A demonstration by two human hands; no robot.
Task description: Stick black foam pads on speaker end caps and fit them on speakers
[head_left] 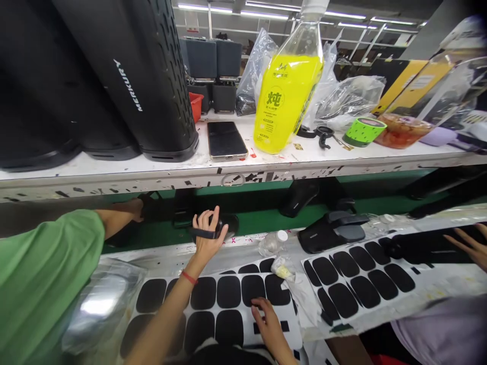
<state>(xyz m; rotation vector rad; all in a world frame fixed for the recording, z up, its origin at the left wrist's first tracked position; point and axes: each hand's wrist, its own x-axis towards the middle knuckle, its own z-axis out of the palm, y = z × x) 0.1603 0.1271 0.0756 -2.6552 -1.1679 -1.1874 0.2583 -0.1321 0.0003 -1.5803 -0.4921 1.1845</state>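
Observation:
My left hand point(208, 230), with a red band at the wrist, reaches to the far edge of the work table. A dark strip crosses its palm and its fingers are spread, in front of a dark rounded object point(228, 225) by the green conveyor. Near the sheet's right part, my right hand point(266, 319) hovers over or rests on a white sheet point(292, 324) with rows of black rounded pads point(229, 291). Its fingers are apart, and nothing shows in them. Small black rectangles lie beside that hand.
A shelf point(171, 177) above holds black speakers point(125, 81), a phone point(226, 139) and a yellow bottle point(287, 86). A green-sleeved person point(49, 274) reaches in from the left; another person's hand point(472, 246) is at right. A small clear bottle point(273, 243) lies mid-table.

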